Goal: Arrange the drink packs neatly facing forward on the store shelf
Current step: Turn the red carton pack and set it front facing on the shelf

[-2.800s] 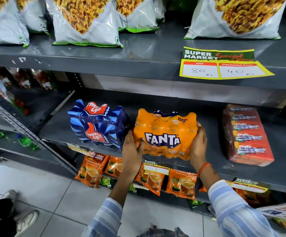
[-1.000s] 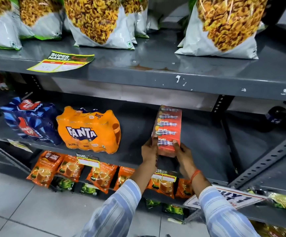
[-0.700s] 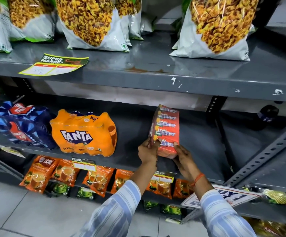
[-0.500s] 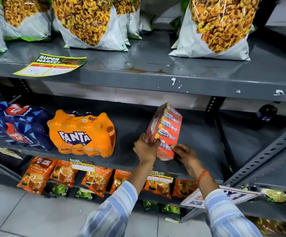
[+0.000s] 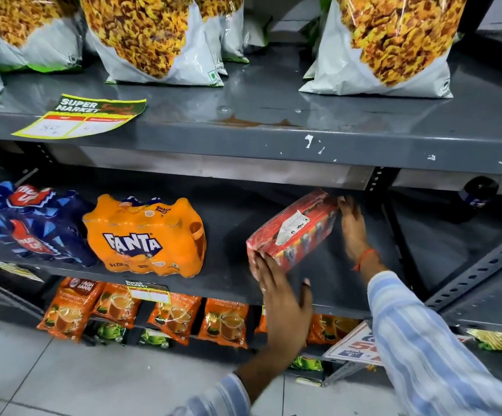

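Note:
A red drink pack (image 5: 295, 232) lies slanted on the grey middle shelf (image 5: 231, 280), its white label side facing up. My left hand (image 5: 282, 298) presses its near left end with fingers spread. At the far right end, my right hand (image 5: 353, 229) lies flat against the pack, so it sits clamped between both hands. Left of it an orange Fanta pack (image 5: 144, 235) stands with its logo facing forward. A blue Thums Up pack (image 5: 30, 223) stands beside it at the far left.
Big snack bags (image 5: 147, 40) and a yellow price card (image 5: 81, 118) sit on the upper shelf (image 5: 243, 136). Orange tea pouches (image 5: 171, 316) hang below. A dark bottle (image 5: 478, 196) lies at the back right, behind a slanted metal brace (image 5: 484, 265).
The red pack has gone from upright on its end to lying slanted with its label side up. My right hand moved from the near end to the far end; my left hand stayed near.

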